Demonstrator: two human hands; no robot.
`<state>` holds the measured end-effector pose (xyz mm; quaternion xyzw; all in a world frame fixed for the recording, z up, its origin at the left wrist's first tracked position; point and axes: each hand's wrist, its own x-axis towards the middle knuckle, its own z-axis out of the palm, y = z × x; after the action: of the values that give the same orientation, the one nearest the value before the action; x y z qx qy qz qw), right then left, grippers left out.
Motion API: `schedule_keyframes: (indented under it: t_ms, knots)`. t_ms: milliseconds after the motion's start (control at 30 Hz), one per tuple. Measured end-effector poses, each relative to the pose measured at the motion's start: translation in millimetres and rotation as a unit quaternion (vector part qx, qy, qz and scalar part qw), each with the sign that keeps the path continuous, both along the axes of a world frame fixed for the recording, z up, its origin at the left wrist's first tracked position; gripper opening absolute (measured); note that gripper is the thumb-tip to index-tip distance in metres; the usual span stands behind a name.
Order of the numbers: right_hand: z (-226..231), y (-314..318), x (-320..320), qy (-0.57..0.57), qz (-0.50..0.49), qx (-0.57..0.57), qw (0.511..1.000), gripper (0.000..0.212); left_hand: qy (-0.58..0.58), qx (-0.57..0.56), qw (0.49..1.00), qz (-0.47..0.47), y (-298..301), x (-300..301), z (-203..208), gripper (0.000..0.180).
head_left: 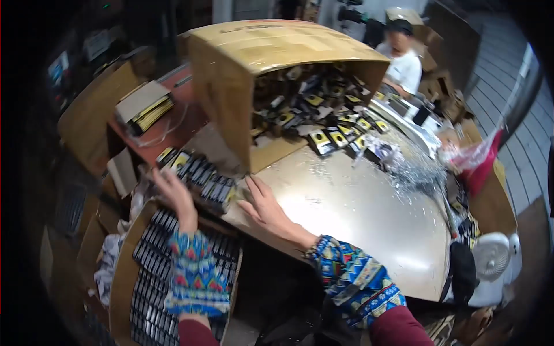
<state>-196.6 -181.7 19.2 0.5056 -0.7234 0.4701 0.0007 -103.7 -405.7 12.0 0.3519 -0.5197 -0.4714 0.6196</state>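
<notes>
A row of small black-and-yellow packages (199, 177) lies at the table's left edge, between my two hands. My left hand (176, 197) is at the near left side of the row with its fingers stretched out, slightly blurred. At the row's right end is my right hand (268, 209), fingers extended and thumb apart. Whether either hand touches the packages is hard to tell. Below my left forearm stands an open carton (122, 275) filled with tight rows of similar small dark packages. Both forearms wear blue patterned sleeve covers.
A large cardboard box (222, 98) lies on its side on the shiny metal table (346, 230), loose packages spilling from its mouth. Clear plastic strips (415, 176) heap at the right. A white fan (491, 256) stands at the right edge. Another person (404, 66) sits beyond the box.
</notes>
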Motion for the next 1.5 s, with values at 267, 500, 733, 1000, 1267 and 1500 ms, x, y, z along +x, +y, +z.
schedule_keyframes:
  t_ms: [267, 500, 733, 1000, 1267, 1500]
  knots:
    - [-5, 132, -148, 0.183, -0.254, 0.249, 0.917, 0.052, -0.196, -0.412, 0.805, -0.379, 190, -105, 70, 0.03]
    - [-16, 181, -161, 0.157, -0.186, 0.263, 0.934, 0.057, -0.45, -0.592, 0.567, -0.354, 174, -280, 19, 0.046]
    - [-12, 159, -219, 0.165, -0.21, 0.237, 0.934, 0.065, -0.545, -0.548, 0.518, -0.366, 170, -314, 94, 0.05]
    - [-14, 122, -129, 0.274, 0.012, 0.202, 0.94, 0.055, -0.499, -0.271, 0.681, -0.463, 179, -254, 116, 0.047]
    - [-14, 248, -57, 0.188, -0.067, 0.285, 0.938, 0.057, -0.249, 0.108, 0.771, -0.577, 243, -140, 105, 0.041]
    - [-1, 346, -40, 0.056, -0.166, 0.156, 0.972, 0.044, -0.15, 0.264, 0.713, -0.633, 286, -5, 83, 0.027]
